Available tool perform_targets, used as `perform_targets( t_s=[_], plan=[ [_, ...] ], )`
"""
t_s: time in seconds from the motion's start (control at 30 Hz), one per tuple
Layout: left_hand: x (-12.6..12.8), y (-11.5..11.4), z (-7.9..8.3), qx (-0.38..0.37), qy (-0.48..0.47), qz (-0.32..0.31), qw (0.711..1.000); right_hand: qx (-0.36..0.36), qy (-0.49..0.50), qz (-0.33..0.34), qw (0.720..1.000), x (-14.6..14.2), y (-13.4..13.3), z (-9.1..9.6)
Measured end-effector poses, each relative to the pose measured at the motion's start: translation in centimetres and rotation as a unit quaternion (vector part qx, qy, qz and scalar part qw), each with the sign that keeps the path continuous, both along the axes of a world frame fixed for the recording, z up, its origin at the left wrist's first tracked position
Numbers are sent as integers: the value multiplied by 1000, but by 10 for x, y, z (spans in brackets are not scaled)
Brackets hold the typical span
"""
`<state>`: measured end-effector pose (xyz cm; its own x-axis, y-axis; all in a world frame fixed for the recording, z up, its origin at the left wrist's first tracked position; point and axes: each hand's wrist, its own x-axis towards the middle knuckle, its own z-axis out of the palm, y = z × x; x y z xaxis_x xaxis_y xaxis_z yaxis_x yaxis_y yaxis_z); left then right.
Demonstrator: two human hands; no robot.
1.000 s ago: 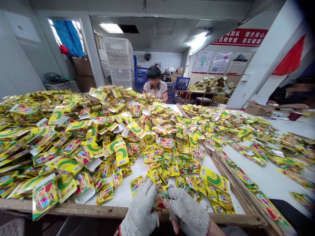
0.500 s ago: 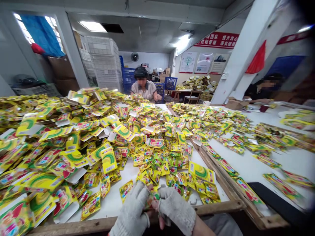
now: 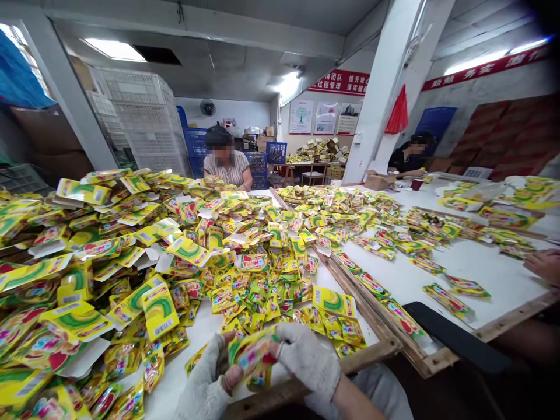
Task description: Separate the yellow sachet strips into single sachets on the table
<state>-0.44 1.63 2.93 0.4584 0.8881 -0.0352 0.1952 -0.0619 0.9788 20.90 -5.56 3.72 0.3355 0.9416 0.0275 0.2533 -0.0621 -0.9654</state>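
Note:
A small yellow-and-green carton (image 3: 250, 351) with pink lettering is held between my two hands above the table's front edge, blurred by motion. My left hand (image 3: 207, 379), in a whitish glove with bare fingertips, curls around its left end with the thumb in front. The fingers of my right hand (image 3: 306, 357), gloved the same way, pinch its right end. Just beneath is a small yellow sachet (image 3: 261, 378), partly covered by the carton. Beyond my hands lie loose sachets (image 3: 262, 291) and a carton showing a green curve (image 3: 335, 301).
A large heap of cartons (image 3: 160, 309) rises at the left. Wooden strips (image 3: 350, 286) divide and edge the white table. A black flat object (image 3: 450, 335) lies at the right. One co-worker (image 3: 227, 163) sits opposite, another (image 3: 409, 157) farther right; a third person's hand (image 3: 542, 265) shows at the right edge.
My view has turned right, so the scene sits farther left. My hands have moved apart, and the carton, mostly hidden between them before, now shows. A person's hand has appeared at the right edge.

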Motion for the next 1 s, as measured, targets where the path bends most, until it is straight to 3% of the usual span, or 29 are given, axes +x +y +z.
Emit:
perform_targets(
  t_s=[0.03, 0.1, 0.17, 0.3, 0.4, 0.47, 0.63, 0.7, 0.87, 1.0],
  plan=[
    [2, 2, 0, 12, -4, 7, 1000, 33, 89, -49, 994, 13, -2, 3],
    [7, 10, 1, 59, 6, 21, 998, 118, 229, -161, 953, 40, -5, 12],
    [16, 20, 4, 126, 46, 32, 990, 159, 248, -219, 930, 62, -5, 16],
    [52, 42, 14, 287, 184, 37, 939, 40, 31, -212, 976, 81, 12, 7],
    [86, 59, 19, 386, 297, 18, 873, -20, -81, -194, 977, 81, 33, -6],
    [104, 69, 19, 415, 334, -10, 846, -42, -146, -199, 968, 81, 46, -12],
    [114, 78, 13, 411, 377, -30, 830, -100, -243, -192, 946, 77, 58, -16],
    [106, 74, 10, 396, 381, -10, 835, -107, -256, -190, 942, 73, 57, -19],
    [71, 66, 7, 300, 250, -26, 920, -78, -234, -190, 950, 73, 50, -25],
    [33, 82, 6, 273, 226, 62, 933, -28, -146, -169, 974, 76, 45, -24]
  ],
)
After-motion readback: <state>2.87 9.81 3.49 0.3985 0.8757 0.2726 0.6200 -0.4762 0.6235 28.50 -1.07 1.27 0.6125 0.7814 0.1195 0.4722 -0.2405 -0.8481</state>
